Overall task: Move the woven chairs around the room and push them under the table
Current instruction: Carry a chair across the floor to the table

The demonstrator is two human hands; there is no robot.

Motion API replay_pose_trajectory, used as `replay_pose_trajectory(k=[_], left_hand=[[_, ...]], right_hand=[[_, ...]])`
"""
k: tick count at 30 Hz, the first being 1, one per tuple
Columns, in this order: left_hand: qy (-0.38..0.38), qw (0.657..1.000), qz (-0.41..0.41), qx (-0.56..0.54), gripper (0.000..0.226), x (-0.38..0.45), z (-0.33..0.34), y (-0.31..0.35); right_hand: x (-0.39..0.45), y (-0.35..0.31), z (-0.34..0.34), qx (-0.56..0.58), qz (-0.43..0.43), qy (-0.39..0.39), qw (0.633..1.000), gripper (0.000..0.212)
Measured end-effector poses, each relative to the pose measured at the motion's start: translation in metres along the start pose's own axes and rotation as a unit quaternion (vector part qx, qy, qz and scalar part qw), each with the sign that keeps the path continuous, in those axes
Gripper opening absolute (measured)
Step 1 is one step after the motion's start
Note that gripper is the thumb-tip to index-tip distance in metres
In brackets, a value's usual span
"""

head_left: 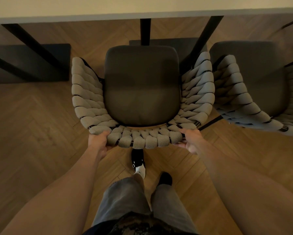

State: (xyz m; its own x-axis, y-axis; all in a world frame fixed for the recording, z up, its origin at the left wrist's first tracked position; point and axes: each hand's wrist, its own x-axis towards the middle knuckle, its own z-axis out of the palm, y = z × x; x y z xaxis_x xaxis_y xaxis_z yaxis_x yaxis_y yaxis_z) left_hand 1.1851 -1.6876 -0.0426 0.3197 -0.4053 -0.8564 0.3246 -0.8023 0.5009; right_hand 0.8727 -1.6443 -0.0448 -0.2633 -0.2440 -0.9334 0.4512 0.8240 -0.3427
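- Woven chair (142, 92), seen from above, stands on the floor with the front of its seat at the table's near edge.
- Its curved back and sides are thick, knitted grey-beige cords looped over a thin dark frame; the seat is a smooth dark cushion with rounded corners.
- Left hand (99, 143) grips the chair's back rim at its left end, fingers curled under the cords and thumb on top.
- Right hand (191, 141) grips the same rim at its right end, thumb on top, fingers wrapped beneath.
- Second woven chair (250, 92) of the same make stands just to the right of the held chair, their sides nearly touching.
- Table (142, 7) beyond the chair has a pale flat top, a thin grey edge and slanted black legs on dark flat base plates.
- Floor (32, 133) under the chair is warm brown herringbone wood.
- Behind the chair are the person's grey trousers, a white sock and dark shoes.
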Motion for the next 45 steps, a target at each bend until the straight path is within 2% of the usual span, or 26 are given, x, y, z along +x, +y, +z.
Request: replay_pose_trajectory(k=[4,8,13,17,20,25,28,34,37,39,41,45], left_hand=[[-0.009,1.0,-0.004,0.005,0.041,-0.001,-0.003,0.0],[-0.018,0.998,-0.018,0.053,0.036,-0.003,-0.01,0.003],[0.014,0.991,-0.003,0.135,0.024,-0.009,-0.024,0.007],[0.098,0.938,0.063,0.328,0.028,-0.018,-0.026,0.008],[0.113,0.897,0.127,0.409,0.024,-0.032,-0.009,0.01],[0.025,0.853,0.221,0.473,0.018,-0.055,0.055,0.001],[-0.029,0.84,0.227,0.492,0.013,-0.072,0.107,-0.009],[-0.092,0.811,0.24,0.526,0.012,-0.108,0.211,-0.042],[-0.123,0.802,0.241,0.533,0.033,-0.12,0.252,-0.057],[-0.135,0.785,0.248,0.551,0.045,-0.127,0.279,-0.065],[-0.144,0.775,0.249,0.562,0.052,-0.133,0.301,-0.07],[-0.115,0.753,0.247,0.599,0.055,-0.133,0.324,-0.083]], right_hand=[[-0.001,0.002,-0.002,-0.005,-0.004,0.001,1.0,0.023],[-0.008,0.005,-0.005,-0.044,-0.032,0.007,0.999,0.012],[-0.02,0.011,-0.02,-0.146,-0.075,0.031,0.986,0.038],[-0.034,0.006,-0.036,-0.267,-0.123,0.059,0.954,0.032],[-0.04,-0.004,-0.053,-0.34,-0.157,0.061,0.925,0.04],[-0.035,-0.026,-0.089,-0.355,-0.176,0.036,0.917,0.042],[-0.024,-0.042,-0.117,-0.379,-0.182,0.023,0.907,0.038],[0.004,-0.09,-0.183,-0.475,-0.219,0.045,0.851,0.023],[0.013,-0.123,-0.209,-0.512,-0.265,0.047,0.816,0.034],[0.019,-0.146,-0.225,-0.563,-0.309,0.091,0.761,0.048],[0.028,-0.163,-0.234,-0.6,-0.315,0.12,0.726,0.057],[0.05,-0.176,-0.246,-0.64,-0.229,0.068,0.731,0.064]])
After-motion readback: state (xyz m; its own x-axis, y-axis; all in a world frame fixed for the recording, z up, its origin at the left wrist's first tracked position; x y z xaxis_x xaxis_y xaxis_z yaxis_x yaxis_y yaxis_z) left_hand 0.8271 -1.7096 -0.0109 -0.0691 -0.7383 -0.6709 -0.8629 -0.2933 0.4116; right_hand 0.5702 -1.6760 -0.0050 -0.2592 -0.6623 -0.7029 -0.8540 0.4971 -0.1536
